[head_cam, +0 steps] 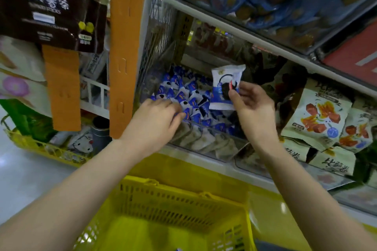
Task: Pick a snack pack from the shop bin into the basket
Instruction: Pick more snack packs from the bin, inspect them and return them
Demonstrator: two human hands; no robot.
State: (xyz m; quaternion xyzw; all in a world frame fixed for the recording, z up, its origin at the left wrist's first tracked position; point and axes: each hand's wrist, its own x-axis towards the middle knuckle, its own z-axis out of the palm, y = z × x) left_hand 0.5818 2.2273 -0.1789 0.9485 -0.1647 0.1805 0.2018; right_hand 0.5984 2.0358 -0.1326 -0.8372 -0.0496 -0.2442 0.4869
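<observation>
A shopper's right hand (252,101) is raised above the shop bin (204,144), thumb and fingertips pinching the lower right edge of a white-and-blue snack pack (223,87) held upright. The left hand (156,117) reaches palm-down into the bin's front left corner, fingers curled onto the heaped blue packs (183,91); whether that grip holds one cannot be told. A yellow basket (173,206) waits below both forearms.

A shop: beyond the left hand (155,120) a clear plastic bin (204,142) heaped with blue-and-white wrapped snack packs (183,96), and below both hands a yellow slotted plastic basket (177,206).
</observation>
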